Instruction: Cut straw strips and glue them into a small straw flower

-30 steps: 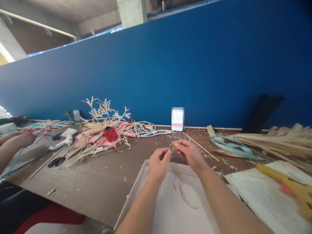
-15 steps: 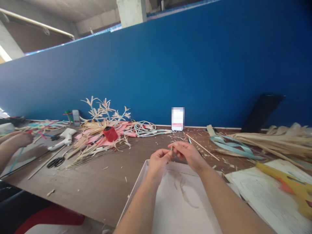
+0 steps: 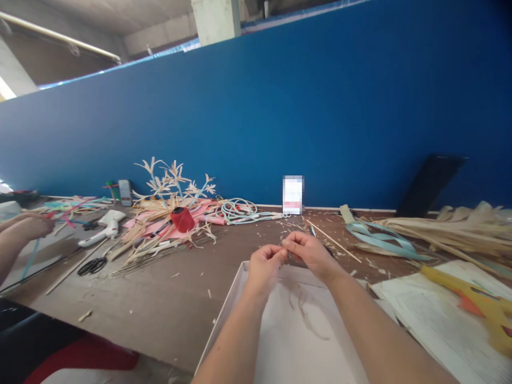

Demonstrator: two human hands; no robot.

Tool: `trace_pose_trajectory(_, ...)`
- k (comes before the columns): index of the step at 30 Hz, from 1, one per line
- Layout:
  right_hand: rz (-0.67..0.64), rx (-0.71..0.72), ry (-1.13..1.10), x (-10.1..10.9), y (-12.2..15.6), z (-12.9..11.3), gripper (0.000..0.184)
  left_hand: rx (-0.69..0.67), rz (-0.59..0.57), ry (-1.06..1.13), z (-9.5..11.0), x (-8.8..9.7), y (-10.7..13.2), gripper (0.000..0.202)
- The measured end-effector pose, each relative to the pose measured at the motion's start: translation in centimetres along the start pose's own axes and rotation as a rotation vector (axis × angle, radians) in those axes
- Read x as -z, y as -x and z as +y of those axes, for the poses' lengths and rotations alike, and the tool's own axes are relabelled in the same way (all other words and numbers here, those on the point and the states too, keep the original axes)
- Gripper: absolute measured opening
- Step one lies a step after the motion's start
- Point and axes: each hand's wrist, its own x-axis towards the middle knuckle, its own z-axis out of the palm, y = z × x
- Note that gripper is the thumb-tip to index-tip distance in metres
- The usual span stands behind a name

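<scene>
Over the far edge of a shallow white tray [image 3: 243, 277], my left hand [image 3: 264, 266] and my right hand [image 3: 310, 253] meet at the fingertips. Thumb and forefinger of each are pinched together. Whatever they pinch is tiny and mostly hidden by the fingers. Below them, a thin, blurred straw-coloured strand [image 3: 306, 312] curves against the white of the tray; I cannot tell whether it hangs from the fingers or lies there.
A lit phone [image 3: 293, 196] leans on the blue partition ahead. Left are a red thread spool [image 3: 183, 220], scissors [image 3: 93, 265], a white glue gun [image 3: 106, 229] and another person's hand [image 3: 34, 226]. Right are blue ribbon [image 3: 384, 240], papers [image 3: 424, 314] and a yellow glue gun [image 3: 476, 304].
My fingertips have closed more tightly together, so the small straw-coloured bit seen between them before is now covered. Both hands and the tray sit slightly further right in view.
</scene>
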Motion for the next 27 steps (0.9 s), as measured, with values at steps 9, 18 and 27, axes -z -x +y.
trace_pose_trajectory(9, 0.075, 0.11, 0.248, -0.1, -0.1, -0.5, 0.026, -0.047, 0.033, -0.065, -0.5, 0.1, -0.5, 0.024)
trace_pose_trajectory(18, 0.43, -0.003, 0.247, 1.5, -0.6, -0.2, 0.034, -0.209, 0.185, -0.291, -2.0, -0.2, -1.0, 0.021)
trace_pose_trajectory(27, 0.44, -0.109, 0.302, 2.4, 0.4, -2.9, 0.027, -0.245, 0.278, -0.412, -3.2, -0.1, -1.8, 0.019)
